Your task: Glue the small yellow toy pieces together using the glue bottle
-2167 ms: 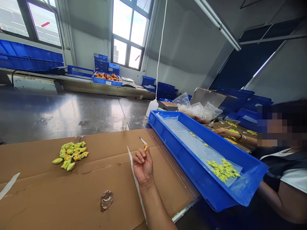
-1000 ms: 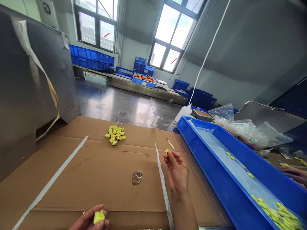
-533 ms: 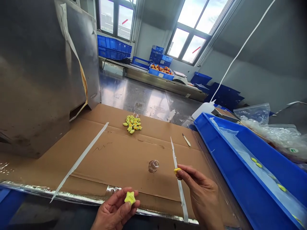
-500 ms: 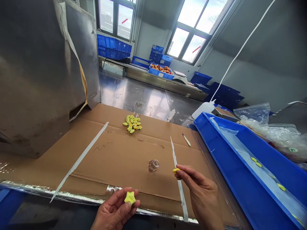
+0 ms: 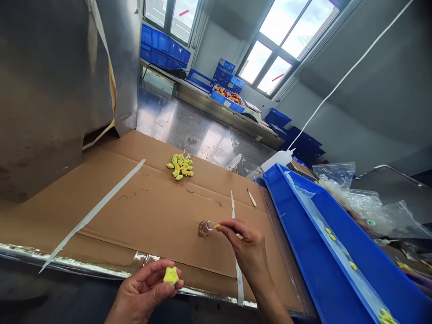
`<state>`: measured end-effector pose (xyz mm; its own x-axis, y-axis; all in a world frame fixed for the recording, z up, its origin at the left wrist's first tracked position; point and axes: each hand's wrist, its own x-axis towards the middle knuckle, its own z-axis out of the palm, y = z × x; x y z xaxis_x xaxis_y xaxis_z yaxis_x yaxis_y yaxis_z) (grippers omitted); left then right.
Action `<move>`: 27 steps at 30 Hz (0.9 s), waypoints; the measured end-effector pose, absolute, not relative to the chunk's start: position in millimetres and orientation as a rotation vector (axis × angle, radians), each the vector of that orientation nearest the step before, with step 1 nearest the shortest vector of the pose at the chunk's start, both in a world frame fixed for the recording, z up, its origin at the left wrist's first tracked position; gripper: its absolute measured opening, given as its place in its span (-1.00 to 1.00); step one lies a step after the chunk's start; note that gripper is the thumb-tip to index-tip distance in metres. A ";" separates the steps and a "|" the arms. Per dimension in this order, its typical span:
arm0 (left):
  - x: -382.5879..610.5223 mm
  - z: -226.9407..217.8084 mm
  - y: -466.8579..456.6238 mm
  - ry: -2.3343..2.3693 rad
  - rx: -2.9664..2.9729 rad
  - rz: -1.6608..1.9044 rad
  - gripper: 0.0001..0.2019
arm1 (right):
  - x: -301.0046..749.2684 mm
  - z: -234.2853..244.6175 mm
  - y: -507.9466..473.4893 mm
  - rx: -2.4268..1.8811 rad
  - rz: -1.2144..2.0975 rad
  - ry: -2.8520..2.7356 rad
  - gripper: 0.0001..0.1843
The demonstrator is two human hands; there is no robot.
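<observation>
My left hand [image 5: 145, 288] is closed around a small yellow star-shaped piece [image 5: 171, 275], held near the front edge of the cardboard. Between thumb and forefinger, my right hand [image 5: 248, 247] pinches a smaller yellow piece [image 5: 218, 227], partly hidden by the fingers. That piece is right beside the rim of a small clear cup [image 5: 205, 228] on the cardboard [image 5: 162, 216]; I cannot tell whether they touch. Farther back lies a pile of yellow pieces [image 5: 180, 166], some with orange spots.
A long blue bin [image 5: 286, 225] at the right holds several yellow pieces on a liner. A pale-handled knife-like tool [image 5: 251, 198] lies near it. A white bottle [image 5: 277, 159] and plastic bags [image 5: 364, 202] are beyond. A large metal box [image 5: 50, 90] stands at the left.
My right hand has moved left with its small yellow piece, up to the clear cup. My left hand still holds the star-shaped piece, now turned somewhat. The camera view has shifted.
</observation>
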<state>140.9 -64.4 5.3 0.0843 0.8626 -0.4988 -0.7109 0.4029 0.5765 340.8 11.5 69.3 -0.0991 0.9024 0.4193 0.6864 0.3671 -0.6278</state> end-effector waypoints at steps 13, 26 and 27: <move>137.1 7.1 -65.5 0.860 0.291 1.159 -0.75 | 333.6 64.3 20.4 -1.447 0.112 -2.064 -0.70; 133.1 7.8 -64.9 0.845 0.350 1.100 -0.77 | 333.6 59.9 22.1 -1.465 0.085 -2.070 -0.74; 133.0 7.9 -64.7 0.845 0.350 1.099 -0.77 | 333.9 59.4 22.4 -1.466 0.081 -2.070 -0.74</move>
